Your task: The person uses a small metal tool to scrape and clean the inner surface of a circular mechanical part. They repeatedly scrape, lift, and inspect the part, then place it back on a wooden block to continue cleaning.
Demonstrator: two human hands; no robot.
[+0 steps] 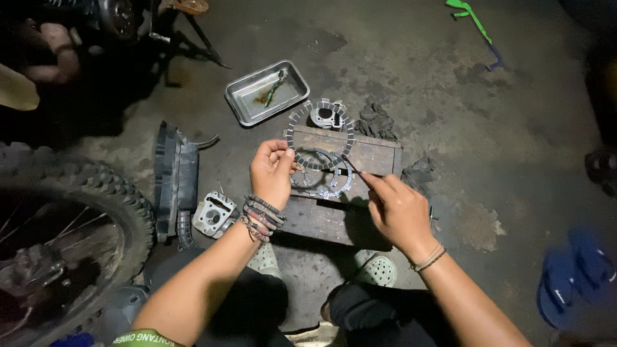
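— Head view: the left hand (271, 172) has its fingers pinched on the rim of a toothed ring plate (319, 135), held up over the wooden block (376, 156). Risk?

— Probably a slip; that grip is only on the edge, and the plate could drop onto the stacked rings (323, 181) below.

— The right hand (397, 211)?

— Fingers closed on a thin tool (352, 166), tip near the plate's lower edge. Little room there: metal tray (267, 92) behind, engine part (214, 214) and tyre (83, 212) left; open floor right.
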